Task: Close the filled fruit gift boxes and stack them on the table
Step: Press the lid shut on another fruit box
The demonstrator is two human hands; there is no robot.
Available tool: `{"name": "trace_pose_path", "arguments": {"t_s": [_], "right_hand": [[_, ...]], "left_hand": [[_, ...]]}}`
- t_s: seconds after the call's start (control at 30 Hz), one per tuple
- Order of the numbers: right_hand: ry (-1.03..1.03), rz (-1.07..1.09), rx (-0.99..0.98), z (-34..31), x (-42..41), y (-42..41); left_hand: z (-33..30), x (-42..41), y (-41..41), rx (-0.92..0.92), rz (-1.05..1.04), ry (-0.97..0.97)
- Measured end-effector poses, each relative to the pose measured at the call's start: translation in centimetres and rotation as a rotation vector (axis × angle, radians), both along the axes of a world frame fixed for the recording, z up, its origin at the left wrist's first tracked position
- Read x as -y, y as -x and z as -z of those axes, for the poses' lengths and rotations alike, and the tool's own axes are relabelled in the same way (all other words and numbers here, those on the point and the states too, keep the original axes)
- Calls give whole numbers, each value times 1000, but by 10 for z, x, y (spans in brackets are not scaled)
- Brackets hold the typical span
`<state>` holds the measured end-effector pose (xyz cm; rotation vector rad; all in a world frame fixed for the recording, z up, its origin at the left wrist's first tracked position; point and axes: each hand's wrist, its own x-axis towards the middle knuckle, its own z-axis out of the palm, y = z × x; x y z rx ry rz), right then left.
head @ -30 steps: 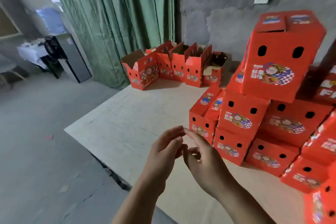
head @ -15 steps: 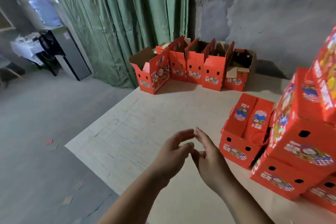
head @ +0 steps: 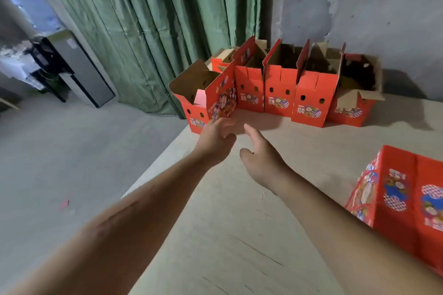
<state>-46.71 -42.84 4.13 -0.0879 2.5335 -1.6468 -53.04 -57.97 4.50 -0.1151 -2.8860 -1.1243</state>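
Fingers of both hands are loose and hold nothing. Both arms stretch out over the table point(head: 239, 235) toward its far left corner. The left hand point(head: 215, 137) has relaxed, slightly blurred fingers, and its fingertips point(head: 217, 122) lie in front of the lower edge of the nearest open gift box point(head: 203, 100); whether they touch it I cannot tell. The right hand point(head: 260, 160) hangs just beside the left, apart from it, with its thumb out and its fingers extended, above bare tabletop.

Five red fruit gift boxes with their top flaps up stand along the far edge of the table. The nearest open gift box sits at the far left corner, turned at an angle to the rest. Next to it, side by side toward the right, come a second box point(head: 249, 90), a third point(head: 279, 93), a fourth point(head: 311, 103) and a fifth point(head: 354, 103) with its flaps splayed outward. What they hold is not visible.

A closed gift box point(head: 402, 187) lies at the right edge of the table, well apart from the open row.

A green curtain point(head: 155, 31) hangs behind the far left corner, with a grey wall point(head: 359, 19) behind the far edge.
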Motion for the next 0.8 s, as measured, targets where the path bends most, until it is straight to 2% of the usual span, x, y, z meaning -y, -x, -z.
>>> {"name": "trace_pose_path", "arguments": {"t_s": [0.13, 0.23, 0.33, 0.47, 0.6, 0.7, 0.8], "right_hand": [[29, 97, 19, 1, 34, 43], [97, 170, 35, 8, 63, 61], [147, 199, 74, 18, 93, 72], [147, 224, 122, 27, 116, 84], [136, 281, 142, 38, 125, 91], [119, 285, 160, 49, 126, 83], [100, 302, 177, 60, 119, 66]], "left_hand": [[11, 47, 109, 23, 4, 478], [19, 70, 185, 142, 48, 683], [34, 88, 240, 192, 230, 701], [63, 96, 266, 252, 462, 841], [96, 110, 270, 137, 400, 847], [120, 109, 255, -52, 367, 933], [131, 102, 246, -138, 340, 740]]}}
